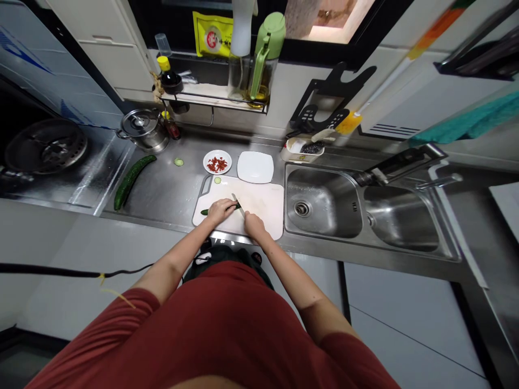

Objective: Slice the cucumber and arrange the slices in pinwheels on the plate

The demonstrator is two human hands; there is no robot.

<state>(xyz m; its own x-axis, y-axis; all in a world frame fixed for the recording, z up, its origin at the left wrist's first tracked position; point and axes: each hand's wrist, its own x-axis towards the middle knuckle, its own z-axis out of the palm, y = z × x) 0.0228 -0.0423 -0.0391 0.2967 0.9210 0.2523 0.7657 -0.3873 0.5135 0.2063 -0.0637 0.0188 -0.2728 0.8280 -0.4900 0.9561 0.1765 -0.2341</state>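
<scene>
On the white cutting board [265, 202] lies a dark green cucumber [205, 212], mostly covered by my left hand [221, 210]. That hand is closed over it, with the fingertips near its right end. My right hand [254, 226] grips the handle of a kitchen knife [239, 204]. The blade points away from me and crosses the cucumber's right end, just beside my left fingertips. A pale cucumber slice [218, 180] rests at the board's upper left. Behind the board stand a small plate of chopped red pieces [217, 163] and a white square plate [255, 167].
A whole cucumber [133, 181] and another slice [179, 162] lie on the steel counter at left, near a lidded pot [144, 129]. The double sink [324, 202] adjoins the board's right. A shelf [214, 100] with bottles hangs above; a wok [46, 146] sits far left.
</scene>
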